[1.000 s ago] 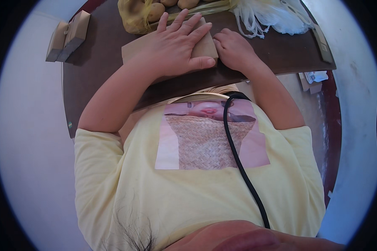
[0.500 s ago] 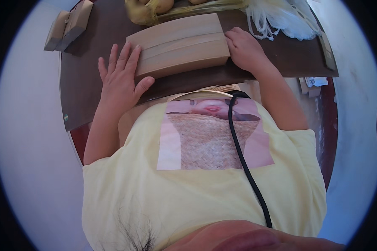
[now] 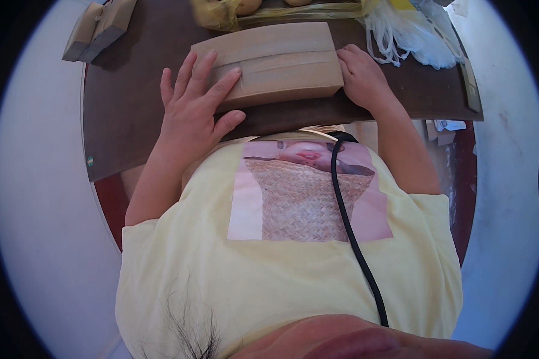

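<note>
Box [image 3: 281,70]: lies flat on the dark worktop [image 3: 126,107], upper centre of the frame, its long side running across the view and its right end a little higher than its left. Brown card; a strip of tape [image 3: 281,60] runs lengthwise along the upper face, with creases near the left end.

Left hand [image 3: 200,102]: at the left end of the box, palm down, fingers spread. The index fingertip rests on the upper face; the thumb points right, below the near edge of the box. Grip released; nothing is enclosed.

Right hand [image 3: 362,78]: at the right end of the box, fingers bent in against it. The fingertips are largely hidden, so I cannot tell whether this grip is grasping the box or merely bracing it.

Surroundings: two small cartons [image 3: 99,30] stand side by side at the upper left of the frame. Along the top edge lies a yellow bag [image 3: 221,17] with potatoes [image 3: 248,6], cut off by the frame. A white bag [image 3: 416,39], crumpled, lies beside it at the upper right. A round sticker [image 3: 90,161] marks the worktop's near left corner.

Person: pale yellow shirt [image 3: 167,269] with a printed panel [image 3: 305,203]; a black cable [image 3: 357,251] hangs down its front, right of centre.
</note>
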### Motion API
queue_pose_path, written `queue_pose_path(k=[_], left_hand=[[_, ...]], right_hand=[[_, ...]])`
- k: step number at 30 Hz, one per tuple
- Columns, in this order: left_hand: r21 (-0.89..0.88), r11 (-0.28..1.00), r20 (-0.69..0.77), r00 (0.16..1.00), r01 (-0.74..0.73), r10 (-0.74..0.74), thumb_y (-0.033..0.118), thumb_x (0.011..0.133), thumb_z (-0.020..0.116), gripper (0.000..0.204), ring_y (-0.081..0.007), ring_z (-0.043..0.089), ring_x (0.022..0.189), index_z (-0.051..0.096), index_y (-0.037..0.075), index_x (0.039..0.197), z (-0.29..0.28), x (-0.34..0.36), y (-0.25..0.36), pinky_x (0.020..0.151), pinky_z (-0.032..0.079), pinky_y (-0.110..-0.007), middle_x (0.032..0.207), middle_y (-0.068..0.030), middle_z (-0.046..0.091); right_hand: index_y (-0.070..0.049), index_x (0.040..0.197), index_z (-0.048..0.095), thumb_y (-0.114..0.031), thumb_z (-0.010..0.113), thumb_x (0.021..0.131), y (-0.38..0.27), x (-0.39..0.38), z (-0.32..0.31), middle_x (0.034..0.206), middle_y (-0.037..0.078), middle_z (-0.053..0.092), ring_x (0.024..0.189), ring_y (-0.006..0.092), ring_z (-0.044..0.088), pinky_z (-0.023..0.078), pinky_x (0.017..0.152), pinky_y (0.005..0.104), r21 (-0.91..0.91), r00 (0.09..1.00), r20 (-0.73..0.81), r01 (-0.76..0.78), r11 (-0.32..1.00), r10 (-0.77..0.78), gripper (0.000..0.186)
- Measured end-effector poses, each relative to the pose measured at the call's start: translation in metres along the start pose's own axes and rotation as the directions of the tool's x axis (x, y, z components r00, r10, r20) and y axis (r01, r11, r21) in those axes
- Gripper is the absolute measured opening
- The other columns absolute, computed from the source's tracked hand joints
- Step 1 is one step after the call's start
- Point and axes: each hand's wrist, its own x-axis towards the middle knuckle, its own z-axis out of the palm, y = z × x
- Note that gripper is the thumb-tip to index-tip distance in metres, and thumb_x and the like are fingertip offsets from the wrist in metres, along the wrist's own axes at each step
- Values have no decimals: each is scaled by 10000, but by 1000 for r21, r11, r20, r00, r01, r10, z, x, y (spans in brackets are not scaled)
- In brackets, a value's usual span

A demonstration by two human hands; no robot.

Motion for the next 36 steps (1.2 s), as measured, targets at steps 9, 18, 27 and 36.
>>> queue_pose_path(k=[9,18,27,36], left_hand=[[26,996,55,995,-86,85,579,875,577,640,-354,226,1453,530,196,1386,-7,28,19,1162,110,-562,1546,-119,316],[-48,960,54,959,-275,278,482,777,732,751,-371,248,1443,466,222,1429,2,78,43,1161,158,-572,1540,-131,319],[-177,928,213,908,-329,362,486,664,792,1039,-430,256,1432,275,231,1529,17,135,47,1161,230,-540,1570,-209,243],[-291,911,116,934,-292,336,404,636,801,957,-435,365,1347,382,231,1479,18,132,49,1116,294,-516,1510,-204,338]], right_hand=[[-27,919,658,-145,503,875,6,-1,6,937,94,636,954,287,576,488,851,403,-64,999,1,54,996,-54,199],[-50,956,659,-247,435,964,-2,2,5,982,136,635,1006,328,585,467,907,429,144,971,61,-237,961,230,299],[-52,935,662,-249,438,959,-3,4,2,944,142,646,1009,317,590,476,896,435,113,976,86,-211,971,202,300],[-27,1094,622,-285,412,973,-6,1,-1,1101,172,607,1072,336,572,455,946,442,156,948,143,-305,940,284,354]])
